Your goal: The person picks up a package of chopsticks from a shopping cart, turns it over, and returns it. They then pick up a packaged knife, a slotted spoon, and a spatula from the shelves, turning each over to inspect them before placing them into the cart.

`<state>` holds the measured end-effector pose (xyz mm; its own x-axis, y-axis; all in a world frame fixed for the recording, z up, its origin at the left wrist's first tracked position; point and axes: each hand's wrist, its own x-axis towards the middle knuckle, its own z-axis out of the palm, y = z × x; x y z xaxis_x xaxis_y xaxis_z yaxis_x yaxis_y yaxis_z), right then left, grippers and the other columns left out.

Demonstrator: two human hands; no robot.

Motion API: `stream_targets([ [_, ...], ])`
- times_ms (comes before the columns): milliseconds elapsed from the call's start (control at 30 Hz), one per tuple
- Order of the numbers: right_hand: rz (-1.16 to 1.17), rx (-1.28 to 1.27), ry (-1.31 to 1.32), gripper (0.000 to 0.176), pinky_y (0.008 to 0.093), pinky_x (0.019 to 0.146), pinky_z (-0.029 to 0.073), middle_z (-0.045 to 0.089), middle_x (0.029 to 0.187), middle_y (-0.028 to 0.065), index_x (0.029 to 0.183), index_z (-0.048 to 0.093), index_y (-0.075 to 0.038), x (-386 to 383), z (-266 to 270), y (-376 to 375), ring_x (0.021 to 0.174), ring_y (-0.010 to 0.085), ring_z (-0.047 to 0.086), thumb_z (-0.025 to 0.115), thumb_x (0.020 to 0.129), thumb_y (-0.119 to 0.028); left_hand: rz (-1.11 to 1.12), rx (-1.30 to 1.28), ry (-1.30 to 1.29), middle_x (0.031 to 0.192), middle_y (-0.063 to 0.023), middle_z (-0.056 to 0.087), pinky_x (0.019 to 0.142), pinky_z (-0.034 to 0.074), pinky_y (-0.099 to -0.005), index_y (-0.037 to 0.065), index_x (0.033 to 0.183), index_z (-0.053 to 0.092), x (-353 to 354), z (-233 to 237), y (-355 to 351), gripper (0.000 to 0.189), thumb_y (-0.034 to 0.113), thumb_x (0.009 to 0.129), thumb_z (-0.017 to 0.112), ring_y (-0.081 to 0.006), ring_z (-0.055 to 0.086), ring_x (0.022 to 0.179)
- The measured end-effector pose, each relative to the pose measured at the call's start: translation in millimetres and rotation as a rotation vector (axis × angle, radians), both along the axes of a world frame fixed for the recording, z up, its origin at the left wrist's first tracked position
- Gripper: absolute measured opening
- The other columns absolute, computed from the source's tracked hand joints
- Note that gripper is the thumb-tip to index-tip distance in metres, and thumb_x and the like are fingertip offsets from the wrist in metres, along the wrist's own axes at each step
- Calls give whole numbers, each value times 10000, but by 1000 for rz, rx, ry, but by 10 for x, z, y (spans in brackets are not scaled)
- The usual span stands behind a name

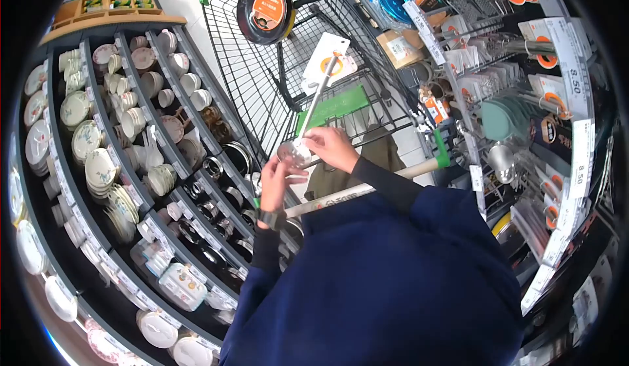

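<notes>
A long-handled metal ladle (317,97) slants up and away over the shopping cart, its round shiny bowl nearest me. A white and orange card tag (327,61) hangs at the handle's far end. My right hand (332,148) pinches the handle just above the bowl. Around the bowl's near left side curl the fingers of my left hand (275,181), which wears a dark wristband. Whether the bowl has holes is too blurred to tell. A black frying pan (252,12) with an orange label sits at the cart's far end.
The wire shopping cart (226,58) stands before me, its handlebar (367,188) close to my body. Left are shelves of bowls and plates (98,169). Hanging utensils and price strips (576,163) line the right side. A wooden display (111,6) is at the far left.
</notes>
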<state>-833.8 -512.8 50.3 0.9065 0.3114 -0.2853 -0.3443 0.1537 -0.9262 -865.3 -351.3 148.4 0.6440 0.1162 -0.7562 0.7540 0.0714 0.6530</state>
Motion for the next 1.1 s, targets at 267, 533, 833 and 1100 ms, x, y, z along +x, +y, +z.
stream_targets([
  [267, -255, -574, -513, 83, 369, 707, 499, 636, 814, 80, 909, 645, -48, -213, 531, -50, 766, 275, 618, 641, 830, -22, -481, 73, 65, 1062, -188, 687, 649, 604, -332, -71, 1181, 525, 1103, -1304, 1015, 354, 210, 1005, 403, -234, 701, 784],
  [533, -444, -821, -337, 184, 349, 547, 459, 605, 709, 76, 949, 666, -43, -800, 532, -116, 632, 255, 596, 644, 788, 45, -469, 64, 318, 1045, -189, 631, 700, 626, -434, -61, 1185, 469, 1912, -3493, 1079, 297, 108, 946, 424, -320, 706, 841],
  [833, -505, -1172, -342, 165, 328, 463, 397, 540, 614, 38, 913, 666, -71, -779, 278, -50, 520, 217, 544, 665, 767, 6, -320, 128, 225, 985, -163, 671, 646, 604, -424, 33, 1245, 528, 1763, -5197, 1500, 326, 31, 928, 450, -309, 704, 804],
  [1100, -522, -1227, -373, 192, 314, 434, 335, 473, 564, 13, 853, 690, -60, -819, 189, -19, 462, 188, 492, 642, 683, 14, -267, 279, 243, 1034, -156, 664, 589, 565, -442, -13, 1259, 529, 2033, -5438, 1654, 399, 146, 894, 546, -297, 700, 780],
])
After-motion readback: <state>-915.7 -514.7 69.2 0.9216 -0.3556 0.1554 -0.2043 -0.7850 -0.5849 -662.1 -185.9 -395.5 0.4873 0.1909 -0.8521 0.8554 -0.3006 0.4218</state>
